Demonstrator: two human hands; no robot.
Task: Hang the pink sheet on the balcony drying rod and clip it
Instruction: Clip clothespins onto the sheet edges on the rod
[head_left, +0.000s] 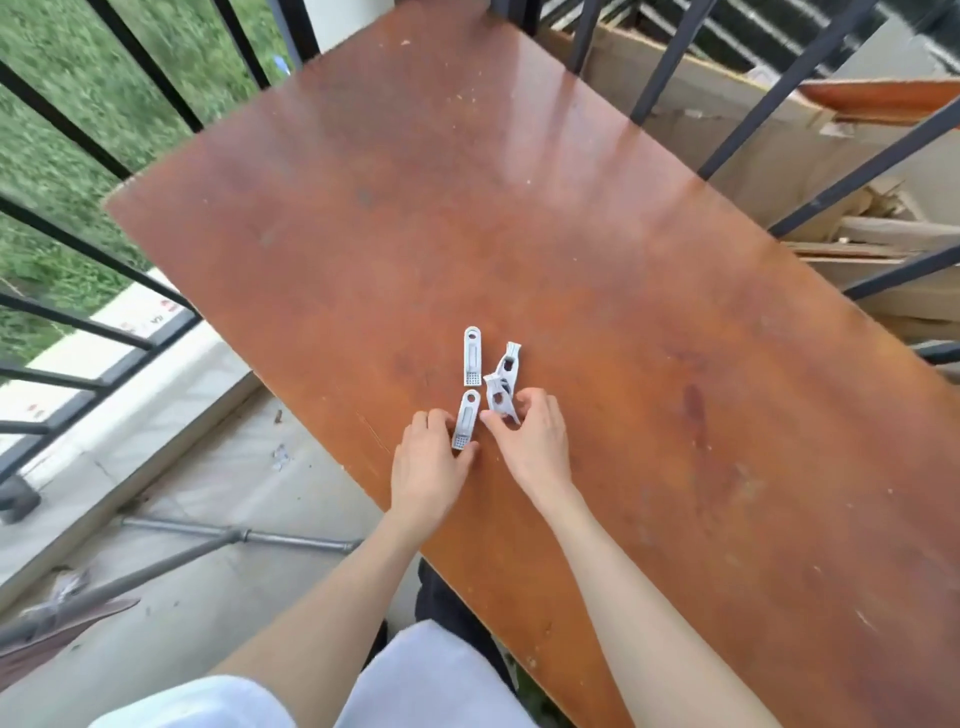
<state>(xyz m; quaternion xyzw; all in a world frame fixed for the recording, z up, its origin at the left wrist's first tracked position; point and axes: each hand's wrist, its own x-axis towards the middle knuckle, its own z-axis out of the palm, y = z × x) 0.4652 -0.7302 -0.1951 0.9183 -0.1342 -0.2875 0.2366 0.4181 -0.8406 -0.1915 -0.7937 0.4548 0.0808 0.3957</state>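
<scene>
Both hands gathered clips at the tabletop (571, 234).
Left hand (428, 467) pinched one clip (465, 422); right hand (532, 441) pinched another clip (500, 400). Pink sheet unseen; hanging and clipping apparently remained.

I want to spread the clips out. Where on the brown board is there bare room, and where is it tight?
The brown board is bare across its far half up to the railing bars, and along its right side. It is crowded near the left edge: four white clips cluster there, with the left hand and right hand on the nearest two.
</scene>
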